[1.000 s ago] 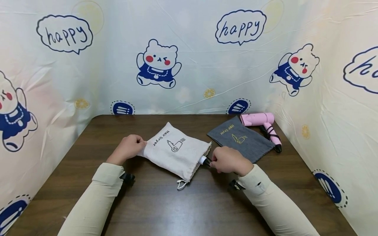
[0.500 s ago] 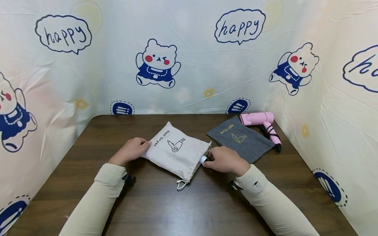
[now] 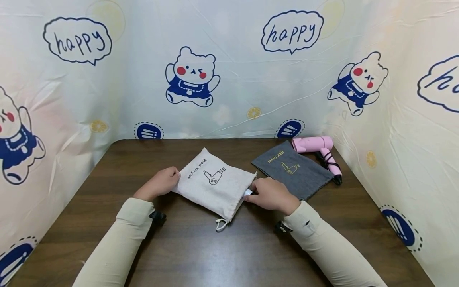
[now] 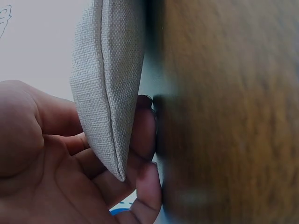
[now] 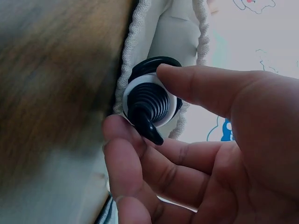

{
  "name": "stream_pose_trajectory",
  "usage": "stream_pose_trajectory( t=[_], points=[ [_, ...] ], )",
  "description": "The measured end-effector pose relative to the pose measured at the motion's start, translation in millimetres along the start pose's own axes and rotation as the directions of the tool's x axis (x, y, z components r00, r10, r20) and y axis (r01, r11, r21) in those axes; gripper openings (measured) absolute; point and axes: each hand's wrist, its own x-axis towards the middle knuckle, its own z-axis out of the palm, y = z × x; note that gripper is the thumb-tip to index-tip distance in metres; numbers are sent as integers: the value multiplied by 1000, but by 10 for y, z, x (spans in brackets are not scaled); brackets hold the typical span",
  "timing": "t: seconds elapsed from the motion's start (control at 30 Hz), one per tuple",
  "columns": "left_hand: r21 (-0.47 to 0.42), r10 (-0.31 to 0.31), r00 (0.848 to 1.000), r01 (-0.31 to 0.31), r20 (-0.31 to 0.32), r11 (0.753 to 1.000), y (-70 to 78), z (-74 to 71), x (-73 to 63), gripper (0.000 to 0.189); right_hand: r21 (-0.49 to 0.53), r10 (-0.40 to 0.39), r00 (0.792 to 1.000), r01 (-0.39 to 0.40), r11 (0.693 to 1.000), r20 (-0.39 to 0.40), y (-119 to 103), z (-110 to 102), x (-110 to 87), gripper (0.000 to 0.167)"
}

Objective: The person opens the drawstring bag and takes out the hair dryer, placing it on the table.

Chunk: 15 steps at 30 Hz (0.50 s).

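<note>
A cream drawstring bag [image 3: 222, 189], printed with "Hair Dryer" and a dryer drawing, lies on the table with its mouth toward the right. My left hand [image 3: 159, 184] grips its closed left corner; the left wrist view shows the seam corner [image 4: 110, 116] between thumb and fingers. At the mouth, my right hand [image 3: 274, 194] holds the end of a white hair dryer [image 3: 248, 193], thumb on top and fingers below. Its black ribbed cord sleeve [image 5: 147, 100] and a loop of black cord show in the right wrist view. The bag hides the rest of the dryer.
A grey "Hair Dryer" bag [image 3: 295, 173] lies flat just beyond my right hand. Behind it, near the table's right edge, rests a pink hair dryer [image 3: 313, 144] with its cord wound round the handle. A white drawstring loop [image 3: 221, 225] trails on the dark wooden table [image 3: 201, 255].
My right hand has moved left toward the bag's mouth, and less of the white dryer's end shows outside. My left hand has shifted slightly right on the bag's corner.
</note>
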Motion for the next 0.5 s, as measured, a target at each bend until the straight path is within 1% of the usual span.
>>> stream_pose_trajectory(
  t=[0.17, 0.33, 0.5],
  points=[
    [-8, -25, 1000, 25, 17, 1000, 3, -13, -7, 34, -35, 7, 1000, -7, 999, 9, 5, -23, -17, 34],
    [-20, -39, 999, 40, 34, 999, -3, -21, -14, 34, -61, 7, 1000, -6, 998, 13, 17, -39, -35, 37],
    [-25, -47, 998, 48, 37, 999, -27, -8, 5, 33, -83, 19, 1000, -18, 996, 23, 29, -70, -57, 36]
  ],
)
